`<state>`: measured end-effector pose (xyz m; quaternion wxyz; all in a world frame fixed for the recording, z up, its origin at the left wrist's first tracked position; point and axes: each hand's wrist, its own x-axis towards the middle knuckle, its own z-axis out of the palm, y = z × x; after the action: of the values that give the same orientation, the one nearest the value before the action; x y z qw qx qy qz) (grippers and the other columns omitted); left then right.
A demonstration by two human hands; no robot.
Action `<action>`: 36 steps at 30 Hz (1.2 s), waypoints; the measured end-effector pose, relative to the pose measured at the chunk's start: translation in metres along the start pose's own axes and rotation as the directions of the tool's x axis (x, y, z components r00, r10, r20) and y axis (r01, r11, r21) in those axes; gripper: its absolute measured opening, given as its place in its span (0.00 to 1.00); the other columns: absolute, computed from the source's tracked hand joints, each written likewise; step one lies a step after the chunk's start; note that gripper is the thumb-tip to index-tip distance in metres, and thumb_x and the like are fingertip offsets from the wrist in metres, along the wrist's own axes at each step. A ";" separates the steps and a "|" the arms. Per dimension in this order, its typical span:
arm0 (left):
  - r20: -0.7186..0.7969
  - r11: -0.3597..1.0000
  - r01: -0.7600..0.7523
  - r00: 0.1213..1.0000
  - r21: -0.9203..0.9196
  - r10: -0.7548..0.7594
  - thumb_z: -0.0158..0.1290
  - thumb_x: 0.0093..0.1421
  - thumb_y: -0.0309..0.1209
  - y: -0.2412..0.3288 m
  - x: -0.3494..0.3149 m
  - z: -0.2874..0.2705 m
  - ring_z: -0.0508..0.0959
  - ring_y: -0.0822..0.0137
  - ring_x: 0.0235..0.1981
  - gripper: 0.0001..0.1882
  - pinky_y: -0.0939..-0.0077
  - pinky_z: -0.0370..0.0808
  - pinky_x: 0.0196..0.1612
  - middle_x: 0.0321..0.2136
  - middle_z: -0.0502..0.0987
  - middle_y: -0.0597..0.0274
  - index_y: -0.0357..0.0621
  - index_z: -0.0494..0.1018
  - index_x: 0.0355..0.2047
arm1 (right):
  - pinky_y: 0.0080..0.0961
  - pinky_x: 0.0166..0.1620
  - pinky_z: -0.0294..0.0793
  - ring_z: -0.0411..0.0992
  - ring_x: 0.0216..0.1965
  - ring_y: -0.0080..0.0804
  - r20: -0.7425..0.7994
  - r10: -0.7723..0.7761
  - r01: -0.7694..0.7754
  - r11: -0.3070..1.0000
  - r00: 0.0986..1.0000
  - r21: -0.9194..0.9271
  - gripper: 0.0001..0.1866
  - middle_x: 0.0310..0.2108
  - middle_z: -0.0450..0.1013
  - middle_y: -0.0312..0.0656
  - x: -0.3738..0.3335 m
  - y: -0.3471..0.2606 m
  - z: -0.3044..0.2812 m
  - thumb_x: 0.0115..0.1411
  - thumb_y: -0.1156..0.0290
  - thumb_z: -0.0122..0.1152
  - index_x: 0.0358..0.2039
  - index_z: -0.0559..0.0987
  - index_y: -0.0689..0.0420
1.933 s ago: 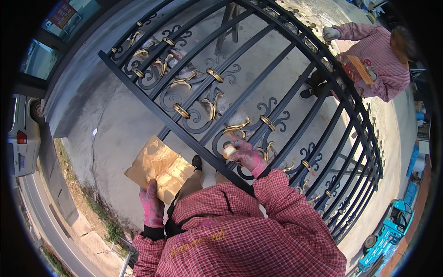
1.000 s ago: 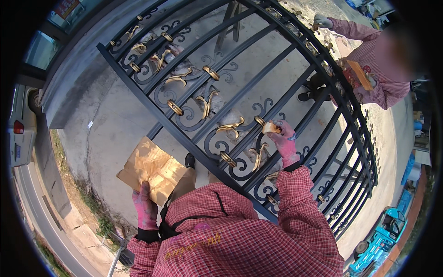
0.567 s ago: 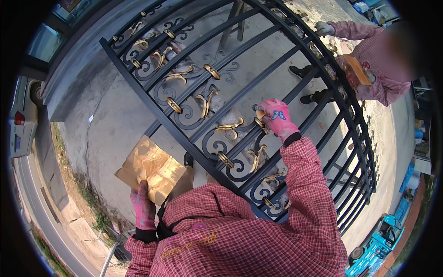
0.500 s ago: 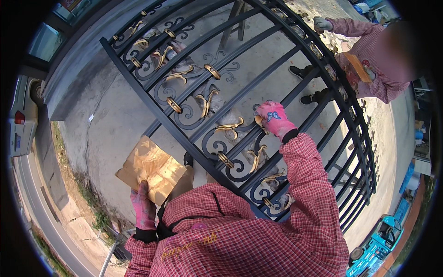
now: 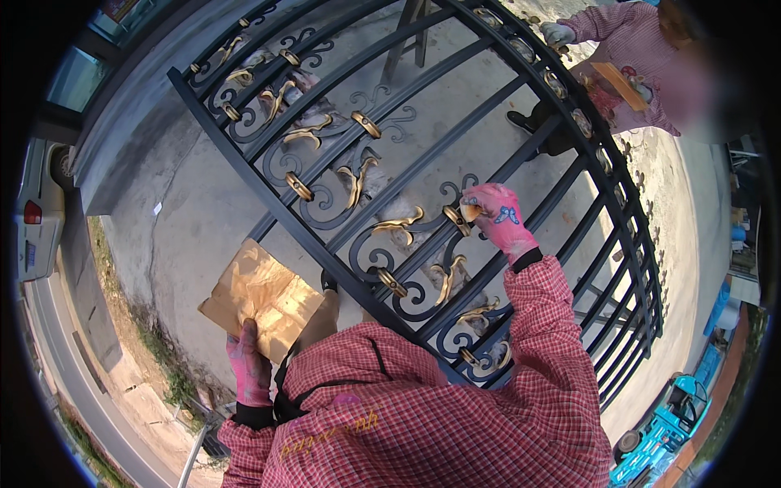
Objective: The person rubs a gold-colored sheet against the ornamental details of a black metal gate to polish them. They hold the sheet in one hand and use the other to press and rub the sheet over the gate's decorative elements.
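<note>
My left hand (image 5: 250,366), in a pink glove, is closed on a piece of cardboard (image 5: 264,297) smeared with shiny gold paint. The thumb lies over its lower edge. My right hand (image 5: 502,220), in a pink glove with a blue butterfly, pinches a small tan pad (image 5: 471,212); its material is too small to tell. That pad is beside a gold collar (image 5: 456,221) on a bar of the dark metal gate (image 5: 303,230); whether they touch, I cannot tell. Scrolls and leaf ornaments on the gate carry gold, among them a leaf (image 5: 400,221) left of my right hand.
Across the gate a co-worker (image 5: 618,49) in a checked sleeve holds a brown board (image 5: 618,86), with a gloved hand at the gate's far edge. A wooden trestle (image 5: 408,41) stands beneath the gate. A van (image 5: 37,211) is at left, a blue vehicle (image 5: 663,427) at lower right.
My right hand has moved slightly right and turned, so the gold collar beside it now shows more. The co-worker leans farther toward the upper right. My left hand and the cardboard have barely shifted.
</note>
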<state>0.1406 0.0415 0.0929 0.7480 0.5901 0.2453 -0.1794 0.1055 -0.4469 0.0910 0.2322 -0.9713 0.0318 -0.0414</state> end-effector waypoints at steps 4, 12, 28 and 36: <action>0.018 1.000 0.029 0.999 0.006 -0.029 0.53 0.61 0.32 -0.001 0.003 0.007 0.75 0.67 0.42 0.24 0.73 0.74 0.45 0.45 0.73 0.59 0.37 0.62 0.55 | 0.33 0.45 0.71 0.71 0.42 0.42 0.018 0.083 -0.084 0.996 0.996 0.030 0.20 0.41 0.76 0.38 -0.034 0.001 0.007 0.35 0.84 0.62 0.33 0.79 0.54; 0.035 0.999 0.032 0.999 -0.001 -0.032 0.53 0.61 0.31 -0.001 0.005 0.012 0.76 0.67 0.40 0.23 0.73 0.75 0.43 0.43 0.73 0.60 0.37 0.62 0.55 | 0.35 0.45 0.70 0.72 0.42 0.44 -0.137 -0.045 0.049 0.998 0.990 0.026 0.21 0.39 0.76 0.37 -0.037 0.007 0.015 0.33 0.84 0.60 0.32 0.78 0.54; 0.072 0.997 0.045 0.997 -0.060 -0.041 0.49 0.63 0.27 0.011 0.010 0.019 0.76 0.62 0.44 0.21 0.69 0.77 0.46 0.47 0.72 0.55 0.35 0.60 0.55 | 0.38 0.44 0.69 0.72 0.40 0.45 -0.285 0.078 -0.057 0.995 0.955 0.083 0.22 0.39 0.75 0.42 -0.037 -0.032 0.011 0.34 0.81 0.62 0.36 0.76 0.55; 0.124 0.996 0.056 0.991 -0.070 -0.047 0.49 0.63 0.26 0.029 0.059 0.000 0.76 0.63 0.44 0.21 0.70 0.76 0.47 0.47 0.72 0.55 0.35 0.61 0.55 | 0.36 0.46 0.68 0.72 0.40 0.44 -0.322 0.106 -0.104 0.994 0.941 0.024 0.21 0.38 0.75 0.40 0.015 -0.097 0.021 0.37 0.76 0.65 0.37 0.77 0.55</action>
<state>0.2050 0.0492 0.0816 0.7780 0.5434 0.2206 -0.2253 0.1268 -0.3529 0.1176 0.2290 -0.9475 0.1208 -0.1874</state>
